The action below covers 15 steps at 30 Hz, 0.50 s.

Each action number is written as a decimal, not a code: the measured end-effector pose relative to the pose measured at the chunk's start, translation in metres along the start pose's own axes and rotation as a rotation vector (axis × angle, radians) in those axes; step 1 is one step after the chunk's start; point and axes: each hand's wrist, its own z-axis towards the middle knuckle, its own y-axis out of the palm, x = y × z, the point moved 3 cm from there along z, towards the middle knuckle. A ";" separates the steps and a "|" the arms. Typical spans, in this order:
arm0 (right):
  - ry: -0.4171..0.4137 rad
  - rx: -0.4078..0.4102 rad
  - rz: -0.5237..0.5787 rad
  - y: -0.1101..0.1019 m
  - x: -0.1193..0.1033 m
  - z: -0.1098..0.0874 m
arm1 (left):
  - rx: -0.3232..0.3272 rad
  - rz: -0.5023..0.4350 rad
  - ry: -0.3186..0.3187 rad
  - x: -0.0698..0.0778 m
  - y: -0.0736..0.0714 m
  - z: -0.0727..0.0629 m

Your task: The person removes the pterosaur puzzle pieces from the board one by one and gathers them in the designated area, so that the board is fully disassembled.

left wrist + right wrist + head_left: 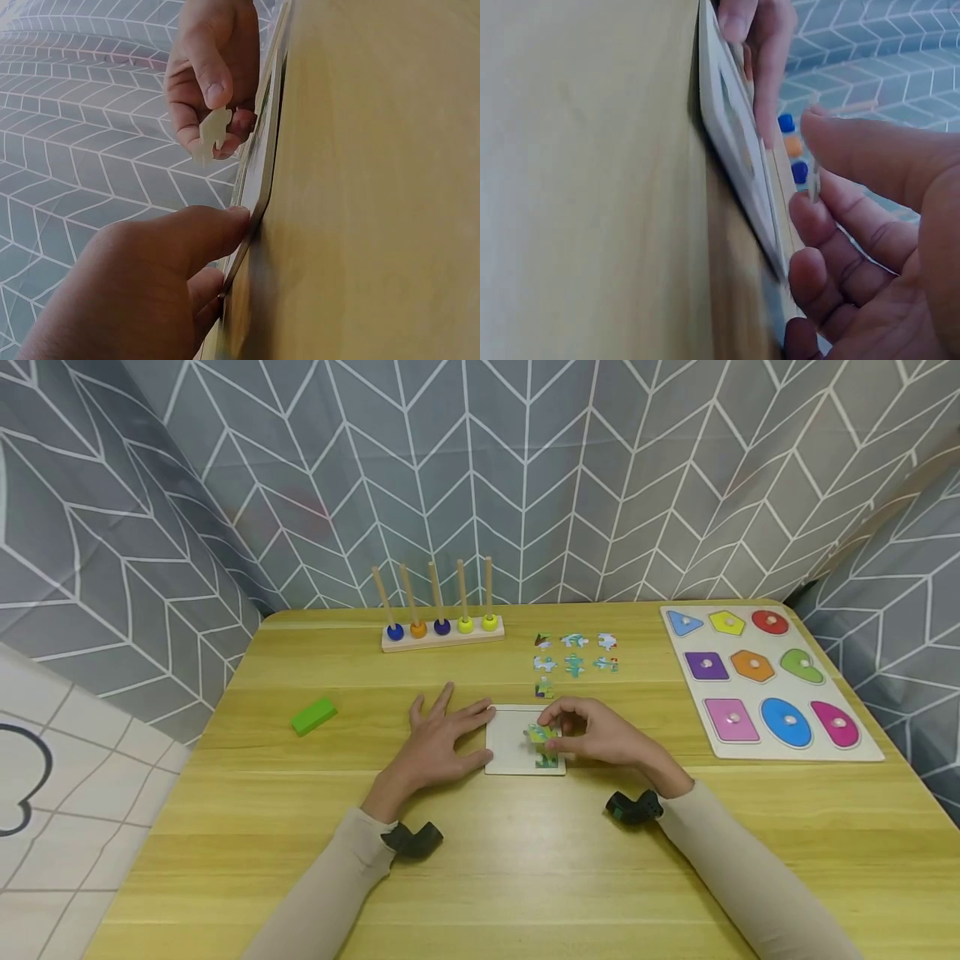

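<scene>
A square white puzzle tray (510, 763) lies on the table, with one placed puzzle piece (547, 761) in its lower right corner. My right hand (600, 732) pinches a green puzzle piece (537, 734) between thumb and fingertips, just above the tray's right side. In the left wrist view that pinched piece (215, 129) shows its pale edge and back, held apart from the tray. My left hand (442, 739) has its fingers spread, with thumb and fingertips touching the tray's left edge. In the left wrist view the left thumb (217, 225) presses on the rim.
Several loose puzzle pieces (573, 664) lie in rows behind the tray. A peg stacker (442, 639) with coloured beads stands at the back. A shape board (757, 693) with knobbed pieces lies at right, and a green block (313, 717) at left.
</scene>
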 end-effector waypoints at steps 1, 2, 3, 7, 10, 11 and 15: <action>0.006 0.014 0.002 -0.002 0.002 0.000 | 0.002 0.002 0.001 0.000 0.000 0.000; 0.010 0.027 0.003 -0.004 0.003 0.000 | 0.003 0.002 0.002 -0.001 0.000 0.000; 0.013 0.040 0.003 -0.006 0.005 0.000 | 0.005 0.004 0.003 -0.001 0.000 0.000; 0.028 0.094 -0.006 -0.014 0.010 -0.001 | 0.005 0.004 0.003 -0.001 0.000 0.000; 0.044 0.145 -0.026 -0.021 0.014 -0.002 | 0.004 0.005 0.005 -0.001 0.000 0.000; 0.049 0.164 -0.036 -0.023 0.015 -0.003 | 0.003 0.005 0.005 0.000 0.001 0.000; 0.083 0.246 -0.069 -0.033 0.021 -0.004 | 0.002 0.004 0.003 0.000 0.001 0.000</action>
